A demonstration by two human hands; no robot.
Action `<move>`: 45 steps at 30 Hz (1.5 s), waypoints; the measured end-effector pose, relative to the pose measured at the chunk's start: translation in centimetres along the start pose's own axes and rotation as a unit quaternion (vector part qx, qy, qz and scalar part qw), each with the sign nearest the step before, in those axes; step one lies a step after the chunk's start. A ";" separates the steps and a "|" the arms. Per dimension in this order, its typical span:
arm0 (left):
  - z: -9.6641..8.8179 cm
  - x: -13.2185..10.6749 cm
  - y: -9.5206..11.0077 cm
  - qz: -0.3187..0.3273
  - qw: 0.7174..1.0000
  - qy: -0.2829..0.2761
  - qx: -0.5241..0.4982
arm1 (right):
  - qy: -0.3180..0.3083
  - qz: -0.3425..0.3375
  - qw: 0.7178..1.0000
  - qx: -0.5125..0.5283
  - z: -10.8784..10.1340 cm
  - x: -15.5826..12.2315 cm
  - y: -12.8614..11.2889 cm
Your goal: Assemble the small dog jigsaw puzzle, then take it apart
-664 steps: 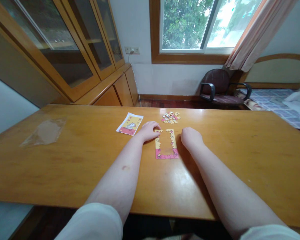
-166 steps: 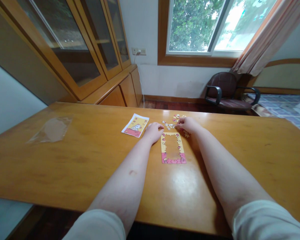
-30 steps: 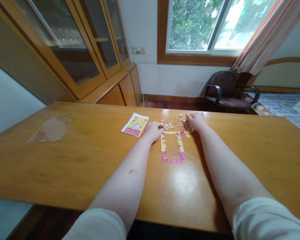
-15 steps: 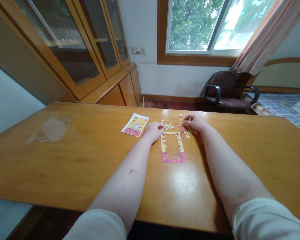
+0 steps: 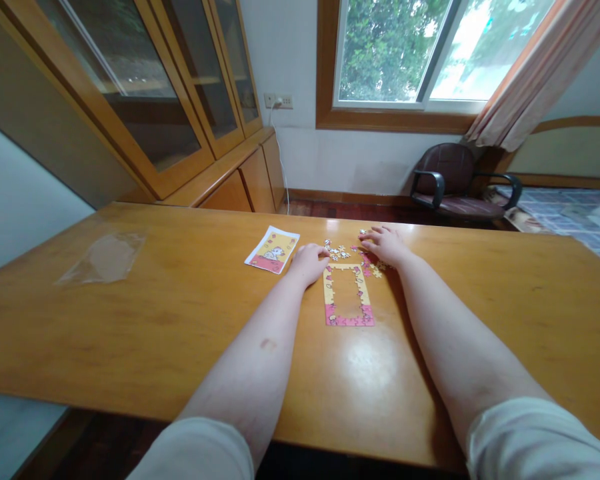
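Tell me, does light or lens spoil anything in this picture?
Head view: the window's right pane is washed out; head view: pale glare on the table below the puzzle frame, and dark shadow beside the right forearm; head view: the cabinet leans, probably wide-lens distortion; head view: loose pieces too small for fine detail.

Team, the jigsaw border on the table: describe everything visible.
The jigsaw border is a rectangle of interlocked pieces, seemingly printed card, lying flat on the wooden table. Its far part is yellow, its near end pink, with small printed motifs. All four sides look joined; the inner edges are knobbed, and wood shows through the middle. The left hand is at its far-left corner; contact is unclear. Loose pieces lie just beyond it.
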State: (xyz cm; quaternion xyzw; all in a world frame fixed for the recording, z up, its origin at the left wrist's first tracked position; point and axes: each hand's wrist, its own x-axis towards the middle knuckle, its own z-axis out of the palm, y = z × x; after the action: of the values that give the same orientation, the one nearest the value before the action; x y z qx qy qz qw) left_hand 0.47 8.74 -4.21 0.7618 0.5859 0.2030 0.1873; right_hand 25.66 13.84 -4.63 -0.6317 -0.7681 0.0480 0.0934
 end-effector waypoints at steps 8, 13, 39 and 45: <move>-0.1 -0.1 0.0 -0.002 1.000 0.002 0.000 | 0.046 0.022 0.999 0.012 -0.3 0.0 -0.3; -0.1 -0.1 0.0 -0.003 1.000 0.000 0.000 | -0.023 0.050 0.998 -0.033 0.2 -0.1 -1.2; -0.2 -0.2 0.2 -0.004 1.000 0.000 -0.010 | -0.051 0.057 0.996 -0.056 1.2 -6.1 -0.4; -0.2 -0.2 0.1 -0.002 1.000 0.000 -0.012 | -0.027 0.041 0.998 -0.043 0.9 -5.7 1.5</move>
State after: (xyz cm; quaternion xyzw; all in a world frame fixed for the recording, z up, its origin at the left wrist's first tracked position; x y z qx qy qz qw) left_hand 0.46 8.52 -4.02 0.7583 0.5851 0.2095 0.1967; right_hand 27.97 8.54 -6.23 -0.6646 -0.7451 0.0356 0.0430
